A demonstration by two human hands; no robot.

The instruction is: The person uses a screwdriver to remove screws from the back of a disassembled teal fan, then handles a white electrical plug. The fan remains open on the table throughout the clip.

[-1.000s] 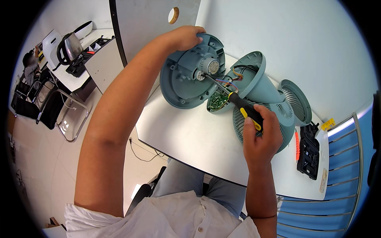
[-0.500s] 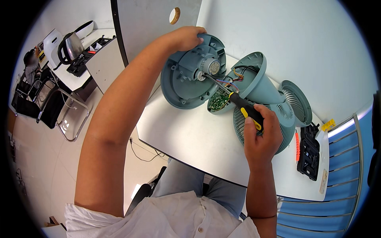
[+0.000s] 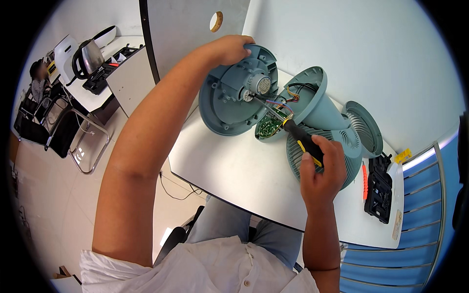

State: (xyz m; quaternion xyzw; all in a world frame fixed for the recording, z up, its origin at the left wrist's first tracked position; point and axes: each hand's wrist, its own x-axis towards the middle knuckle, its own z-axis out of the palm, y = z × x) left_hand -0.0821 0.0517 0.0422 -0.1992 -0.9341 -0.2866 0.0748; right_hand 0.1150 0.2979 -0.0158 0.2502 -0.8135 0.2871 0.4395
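Nothing moved: left hand point(image 3: 229, 49) steadies fan housing point(image 3: 229, 105), right hand point(image 3: 322, 168) holds screwdriver point(image 3: 303, 141).

left hand point(image 3: 229, 49) gripping fan housing point(image 3: 229, 105), right hand point(image 3: 322, 171) holding screwdriver point(image 3: 293, 134)

White desk point(image 3: 234, 180) with rounded dark edge, pushed near plain pale wall point(image 3: 351, 44). Grey partition panel point(image 3: 185, 29) with dark edge strip stands behind it, round hole point(image 3: 216, 21) near top showing wood-coloured rim. Far left, second white table point(image 3: 93, 95) with metal kettle point(image 3: 89, 57) and black tray of bits point(image 3: 100, 78). Chrome-framed chair point(image 3: 85, 141) beside it. Floor point(image 3: 53, 205) light, glossy, thin black cable point(image 3: 171, 188) trailing across it under desk. Blue slatted panel point(image 3: 420, 215) down right side. Light bright, even, soft shadows.
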